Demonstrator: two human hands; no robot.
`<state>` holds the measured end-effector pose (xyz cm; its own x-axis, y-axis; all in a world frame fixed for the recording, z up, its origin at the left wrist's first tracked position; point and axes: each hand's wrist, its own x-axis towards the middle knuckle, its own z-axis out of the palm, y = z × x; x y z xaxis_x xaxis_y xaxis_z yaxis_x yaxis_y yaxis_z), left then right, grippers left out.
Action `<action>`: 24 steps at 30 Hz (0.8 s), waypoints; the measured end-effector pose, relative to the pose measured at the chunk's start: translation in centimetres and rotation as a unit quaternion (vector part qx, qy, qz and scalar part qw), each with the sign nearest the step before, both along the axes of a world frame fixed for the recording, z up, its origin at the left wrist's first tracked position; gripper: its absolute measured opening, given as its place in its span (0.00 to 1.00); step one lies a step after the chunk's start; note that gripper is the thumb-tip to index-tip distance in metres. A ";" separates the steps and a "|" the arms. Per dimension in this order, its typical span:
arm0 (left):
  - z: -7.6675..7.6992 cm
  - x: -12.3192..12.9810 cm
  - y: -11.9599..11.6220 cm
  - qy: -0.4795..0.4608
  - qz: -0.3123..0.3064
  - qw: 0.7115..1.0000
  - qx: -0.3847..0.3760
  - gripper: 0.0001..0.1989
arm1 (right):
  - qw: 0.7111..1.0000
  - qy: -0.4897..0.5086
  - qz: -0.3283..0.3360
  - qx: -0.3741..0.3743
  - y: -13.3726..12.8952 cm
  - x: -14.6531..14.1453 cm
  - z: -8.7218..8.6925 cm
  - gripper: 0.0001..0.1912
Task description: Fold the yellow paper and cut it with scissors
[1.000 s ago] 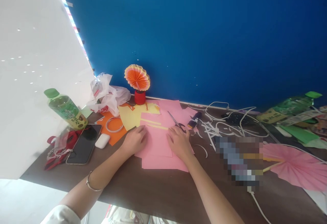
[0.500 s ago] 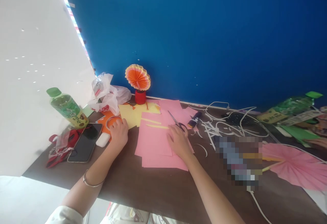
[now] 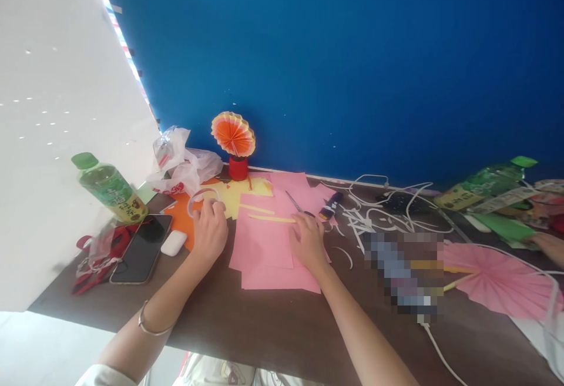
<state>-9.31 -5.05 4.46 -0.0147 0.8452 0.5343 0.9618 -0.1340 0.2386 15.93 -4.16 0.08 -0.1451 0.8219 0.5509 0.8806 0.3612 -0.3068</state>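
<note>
My left hand (image 3: 211,227) is closed on the rim of a ring-shaped roll of tape (image 3: 192,204), tilted up above the orange paper (image 3: 177,217). My right hand (image 3: 308,239) rests over the stacked pink paper sheets (image 3: 268,251), its fingertips closed at the right end of a narrow yellow paper strip (image 3: 268,218). A second yellow strip (image 3: 256,208) lies just behind on the pink sheet. Scissors (image 3: 295,202) lie beyond my right fingers, their handles partly hidden. A dark glue stick (image 3: 330,207) is to their right.
A folded paper fan flower (image 3: 233,134) stands in a red base (image 3: 238,168) at the wall. Left are a phone (image 3: 141,249), a white case (image 3: 174,243) and a bottle (image 3: 110,189). Right are cables (image 3: 388,201), a pink fan (image 3: 497,280) and another person's hand (image 3: 550,248).
My left hand has moved slightly right and now lifts the tape roll into a tilt. My right hand stays by the strip's end. The whole view has shifted a little.
</note>
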 end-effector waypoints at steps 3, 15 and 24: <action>-1.2 0.7 0.1 -0.200 -0.210 0.957 0.031 0.06 | 0.997 0.071 0.016 0.032 -0.1 0.0 0.5 0.14; -2.5 2.9 -1.3 -0.350 -0.410 0.822 -0.184 0.17 | 0.951 0.252 0.166 -0.066 -1.7 -2.6 1.4 0.09; -3.2 2.6 -0.3 -0.263 -0.359 0.884 -0.143 0.10 | 0.904 0.381 0.090 -0.174 -1.3 -2.2 1.0 0.11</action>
